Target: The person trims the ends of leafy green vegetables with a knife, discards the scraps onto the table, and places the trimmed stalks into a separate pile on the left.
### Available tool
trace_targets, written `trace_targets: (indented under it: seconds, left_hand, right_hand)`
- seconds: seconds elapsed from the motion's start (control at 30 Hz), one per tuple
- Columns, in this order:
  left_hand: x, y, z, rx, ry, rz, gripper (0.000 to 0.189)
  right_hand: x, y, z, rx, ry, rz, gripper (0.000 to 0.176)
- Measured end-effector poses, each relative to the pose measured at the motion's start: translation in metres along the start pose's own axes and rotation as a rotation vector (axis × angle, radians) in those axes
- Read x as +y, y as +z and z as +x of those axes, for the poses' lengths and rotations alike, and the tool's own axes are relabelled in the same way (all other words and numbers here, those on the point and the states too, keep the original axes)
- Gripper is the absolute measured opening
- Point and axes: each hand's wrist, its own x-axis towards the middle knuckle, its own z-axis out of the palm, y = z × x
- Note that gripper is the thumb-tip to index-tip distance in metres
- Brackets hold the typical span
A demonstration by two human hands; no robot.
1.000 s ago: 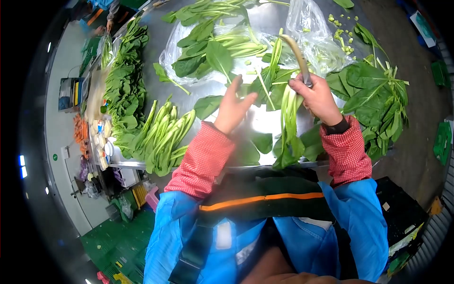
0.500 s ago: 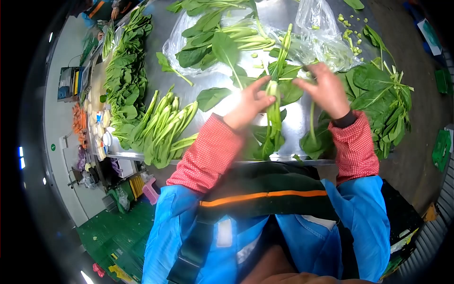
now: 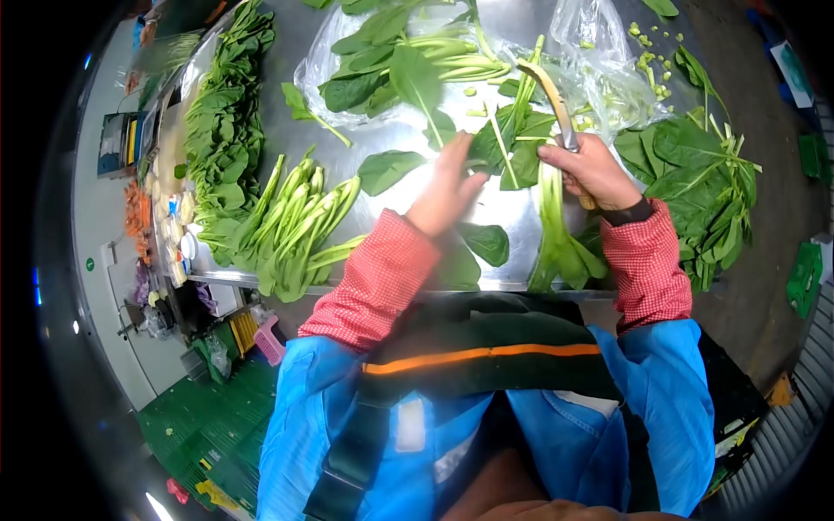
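My right hand point(image 3: 601, 172) is closed round the handle of a curved knife point(image 3: 552, 97), its blade pointing up and away to the left. Right at my thumb are the cut ends of a bunch of leafy greens point(image 3: 551, 213), whose leaves lie toward me at the table edge. My left hand point(image 3: 445, 187) is slightly blurred, thumb apart from the fingers, over the metal table point(image 3: 512, 213). Beside its fingertips lie loose green leaves point(image 3: 491, 149). A single leaf point(image 3: 486, 244) rests below that hand.
A pile of trimmed stalks point(image 3: 304, 208) and a long row of leafy greens point(image 3: 224, 139) lie on the left. More greens point(image 3: 708, 174) are heaped at right. Clear plastic bags point(image 3: 599, 52) and cut stem bits point(image 3: 653, 74) sit at the back.
The bunch of greens has shifted right, from beside my left hand to under my right. The curved knife now shows plainly in my right hand. My left hand has moved slightly left.
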Motion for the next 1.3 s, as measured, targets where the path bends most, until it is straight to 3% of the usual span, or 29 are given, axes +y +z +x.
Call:
trace_targets:
  seconds: [0.03,0.17,0.23,0.3,0.33,0.37,0.4,0.43,0.5,0.53,0.57,0.67,0.8,0.87,1.0,1.13,1.3]
  left_hand:
    - [0.005,-0.002,0.002,-0.092,-0.089,-0.119,0.050]
    - [0.018,-0.021,0.022,-0.363,-0.589,-0.898,0.047]
    - [0.017,-0.023,0.021,-0.400,-0.596,-0.830,0.046]
    - [0.015,-0.022,0.019,-0.456,-0.635,-0.785,0.042]
    - [0.011,-0.015,0.011,-0.425,-0.619,-0.825,0.042]
    - [0.006,-0.009,0.001,-0.380,-0.555,-0.608,0.045]
    - [0.005,-0.007,-0.008,-0.333,-0.488,-0.392,0.048]
    - [0.009,-0.010,-0.012,-0.159,-0.352,-0.270,0.061]
    - [-0.001,-0.012,-0.022,-0.024,-0.339,0.100,0.068]
    - [-0.010,-0.011,-0.029,0.045,-0.331,0.284,0.071]
    - [-0.021,-0.006,-0.038,-0.028,-0.381,0.197,0.074]
    - [-0.015,0.007,-0.052,-0.280,-0.278,-0.033,0.073]
    - [0.024,0.028,-0.061,-0.605,0.023,-0.386,0.070]
    - [0.033,0.037,-0.065,-0.755,-0.047,-0.447,0.067]
    - [0.025,0.022,-0.056,-0.607,-0.183,-0.447,0.055]
    - [0.010,-0.003,-0.041,-0.325,-0.247,-0.356,0.041]
    - [0.024,-0.038,-0.017,-0.106,-0.267,-0.410,0.031]
  right_hand:
    - [-0.001,0.006,0.005,0.015,-0.016,-0.013,0.028]
    - [0.001,0.028,0.034,0.140,-0.183,-0.197,0.033]
    - [0.001,0.040,0.044,0.186,-0.231,-0.301,0.037]
    - [0.003,0.049,0.048,0.095,-0.285,-0.414,0.044]
    - [0.003,0.050,0.051,0.041,-0.299,-0.534,0.047]
    - [-0.004,0.046,0.055,-0.020,-0.206,-0.843,0.053]
    - [-0.001,0.043,0.059,0.054,-0.276,-1.025,0.056]
    - [0.000,0.036,0.067,0.157,-0.339,-1.029,0.056]
    - [0.003,0.018,0.094,0.360,-0.501,-0.917,0.053]
    - [-0.003,0.013,0.107,0.437,-0.493,-1.007,0.046]
    - [-0.004,0.010,0.125,0.459,-0.532,-0.989,0.040]
    - [0.005,0.004,0.182,0.486,-0.646,-1.059,0.029]
    - [-0.005,0.018,0.203,0.527,-0.397,-1.263,0.027]
    - [-0.005,0.014,0.206,0.515,-0.419,-1.259,0.027]
    - [-0.010,0.016,0.188,0.437,-0.476,-1.281,0.030]
    - [-0.017,0.025,0.147,0.366,-0.498,-1.225,0.031]
    - [-0.044,0.011,0.076,0.290,-0.687,-0.615,0.038]
